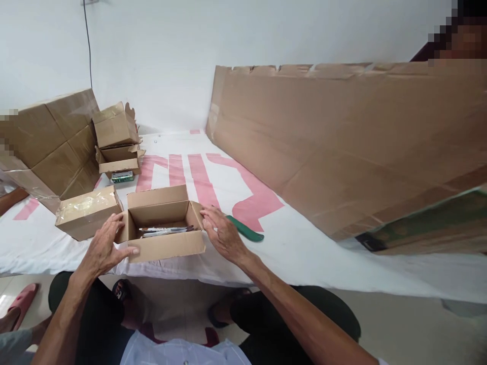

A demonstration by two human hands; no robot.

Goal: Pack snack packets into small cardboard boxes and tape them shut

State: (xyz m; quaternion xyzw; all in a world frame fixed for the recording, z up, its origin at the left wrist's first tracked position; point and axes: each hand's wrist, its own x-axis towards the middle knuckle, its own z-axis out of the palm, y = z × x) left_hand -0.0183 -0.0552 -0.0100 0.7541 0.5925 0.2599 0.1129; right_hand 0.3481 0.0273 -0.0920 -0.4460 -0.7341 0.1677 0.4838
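Note:
A small open cardboard box (167, 246) sits near the front edge of a white sheet with red lettering (304, 243). Inside it lie flat packets (165, 230) with dark and silvery edges. My left hand (102, 248) rests against the box's left side flap, fingers stretched, thumb on the front flap. My right hand (222, 233) presses on the right side flap with fingers extended. A green-handled tool (245, 230) lies on the sheet just right of my right hand.
A taped box (85, 210) stands left of the open one. Further back left are a large box (49, 147), stacked small boxes (116, 142) and a green item (122, 176). A long cardboard panel (342, 142) leans along the right. Another person's arm (11, 197) shows at the left edge.

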